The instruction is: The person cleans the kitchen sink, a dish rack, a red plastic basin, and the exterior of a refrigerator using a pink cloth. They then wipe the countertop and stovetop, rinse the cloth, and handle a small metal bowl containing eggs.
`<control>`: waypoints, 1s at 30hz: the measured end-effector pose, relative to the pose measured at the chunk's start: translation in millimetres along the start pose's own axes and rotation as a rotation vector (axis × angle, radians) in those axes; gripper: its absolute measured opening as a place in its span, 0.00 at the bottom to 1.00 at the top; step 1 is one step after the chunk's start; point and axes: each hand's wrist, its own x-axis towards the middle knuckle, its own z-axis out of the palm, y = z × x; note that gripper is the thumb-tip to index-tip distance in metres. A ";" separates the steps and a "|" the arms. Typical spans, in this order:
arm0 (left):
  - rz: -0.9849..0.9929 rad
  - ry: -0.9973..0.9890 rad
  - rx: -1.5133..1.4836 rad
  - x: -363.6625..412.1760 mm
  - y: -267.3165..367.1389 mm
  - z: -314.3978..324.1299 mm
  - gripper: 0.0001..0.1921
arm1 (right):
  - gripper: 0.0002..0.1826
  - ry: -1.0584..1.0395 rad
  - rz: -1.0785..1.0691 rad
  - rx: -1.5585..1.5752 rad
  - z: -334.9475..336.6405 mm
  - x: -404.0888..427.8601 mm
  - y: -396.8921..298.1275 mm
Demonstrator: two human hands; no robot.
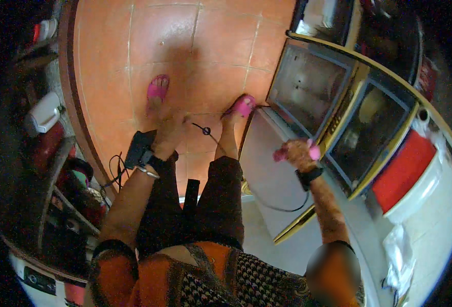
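Note:
My right hand is closed around a soft pink thing, perhaps a cloth, that shows on both sides of the fingers. It is at a grey panel beside the glass-fronted cabinet with gold-coloured trim. Low in front of my legs, over the tiled floor, is my left hand, blurred, so its fingers cannot be made out. A dark device sits at that wrist. Just past the left hand, a thin dark cord hangs in front of the legs.
Terracotta floor tiles lie under my pink slippers. To the right stands a white tub with a red thing and a plastic bag. Cluttered dark shelves and a white container line the left.

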 end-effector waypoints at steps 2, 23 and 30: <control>-0.018 0.012 -0.028 2.6 -3.4 30.0 0.19 | 0.08 0.328 -0.070 -0.338 50.0 14.4 50.8; -0.061 -0.048 -0.141 7.1 -30.8 155.7 0.26 | 0.19 -0.214 -0.334 -0.204 247.0 153.0 108.1; -0.443 -0.258 -0.368 42.4 20.3 116.1 0.23 | 0.22 -0.022 -0.211 -0.410 244.9 287.1 204.6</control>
